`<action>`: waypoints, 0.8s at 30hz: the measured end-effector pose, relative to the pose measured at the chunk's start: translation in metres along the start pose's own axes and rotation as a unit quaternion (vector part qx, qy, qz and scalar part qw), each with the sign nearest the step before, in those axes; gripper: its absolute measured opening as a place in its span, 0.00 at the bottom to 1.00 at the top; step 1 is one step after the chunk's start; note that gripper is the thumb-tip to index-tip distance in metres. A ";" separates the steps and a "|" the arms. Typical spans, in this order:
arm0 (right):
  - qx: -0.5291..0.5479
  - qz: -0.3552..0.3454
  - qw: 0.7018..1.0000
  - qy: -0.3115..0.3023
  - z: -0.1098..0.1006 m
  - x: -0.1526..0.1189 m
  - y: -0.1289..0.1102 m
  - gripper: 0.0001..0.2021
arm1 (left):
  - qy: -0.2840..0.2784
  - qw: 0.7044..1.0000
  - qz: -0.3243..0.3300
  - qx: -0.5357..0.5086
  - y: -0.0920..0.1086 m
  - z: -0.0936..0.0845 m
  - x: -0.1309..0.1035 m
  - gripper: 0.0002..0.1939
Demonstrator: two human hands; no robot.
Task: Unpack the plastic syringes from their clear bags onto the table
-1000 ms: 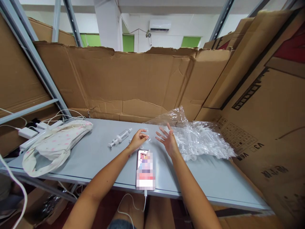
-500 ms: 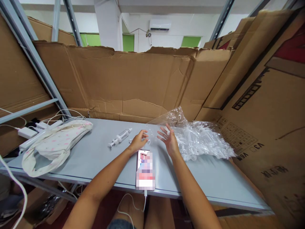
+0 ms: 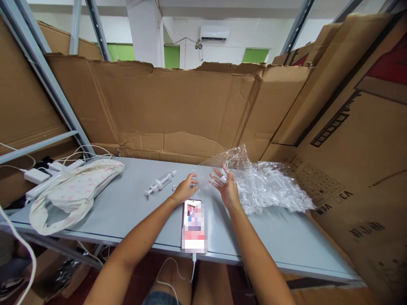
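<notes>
My left hand [image 3: 185,189] rests on the grey table [image 3: 127,207], fingers curled at the edge of a clear plastic flap; whether it grips anything is unclear. My right hand [image 3: 226,188] is raised just to its right, palm turned inward, with a small white part [image 3: 223,179] between its fingers. It sits at the mouth of a clear plastic bag [image 3: 270,186] full of several plastic syringes. One assembled syringe [image 3: 160,183] lies to the left of my left hand, and a tiny loose piece [image 3: 174,187] lies beside it.
A phone [image 3: 194,226] on a cable lies at the near table edge between my forearms. A pale spotted cloth bag [image 3: 73,192] and white chargers with cords [image 3: 36,176] fill the left end. Cardboard sheets [image 3: 178,106] wall the back and right.
My right hand has moved slightly toward the bag mouth and now shows the small white part in its fingers. My left hand has barely shifted.
</notes>
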State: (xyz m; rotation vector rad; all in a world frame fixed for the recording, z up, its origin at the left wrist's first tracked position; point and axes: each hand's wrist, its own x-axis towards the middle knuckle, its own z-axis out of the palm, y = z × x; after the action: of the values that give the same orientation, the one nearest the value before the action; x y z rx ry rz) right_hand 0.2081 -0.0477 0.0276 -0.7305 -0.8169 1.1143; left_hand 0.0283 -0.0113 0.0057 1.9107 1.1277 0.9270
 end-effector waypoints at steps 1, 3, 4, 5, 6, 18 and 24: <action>-0.005 -0.001 1.000 -0.003 0.000 -0.001 0.000 0.28 | 0.001 1.000 0.006 -0.001 0.000 0.000 0.000 0.25; -0.018 -0.003 1.000 -0.013 0.001 -0.002 -0.001 0.30 | 0.002 1.000 0.015 -0.007 0.000 0.000 0.000 0.25; -0.025 -0.004 1.000 -0.018 0.001 -0.003 -0.001 0.31 | 0.001 1.000 0.016 -0.012 0.000 0.000 0.000 0.25; -0.032 -0.003 0.999 -0.021 0.002 -0.003 -0.001 0.31 | -0.001 1.000 0.014 -0.016 0.000 0.000 -0.001 0.25; -0.038 -0.002 0.999 -0.022 0.002 -0.004 -0.001 0.31 | -0.005 1.000 0.008 -0.023 0.000 0.000 -0.001 0.25; -0.016 -0.007 0.999 -0.028 0.006 -0.006 -0.002 0.29 | 0.011 0.992 0.026 -0.126 -0.009 0.004 0.010 0.22; 0.005 -0.013 1.000 -0.018 0.006 -0.003 0.000 0.23 | -0.004 0.994 0.071 -0.086 -0.014 0.005 0.010 0.24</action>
State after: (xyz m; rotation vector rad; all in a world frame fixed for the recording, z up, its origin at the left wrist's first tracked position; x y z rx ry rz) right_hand 0.2022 -0.0501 0.0300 -0.6909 -0.8494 1.1096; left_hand 0.0309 0.0015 -0.0069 1.8689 0.8866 1.0573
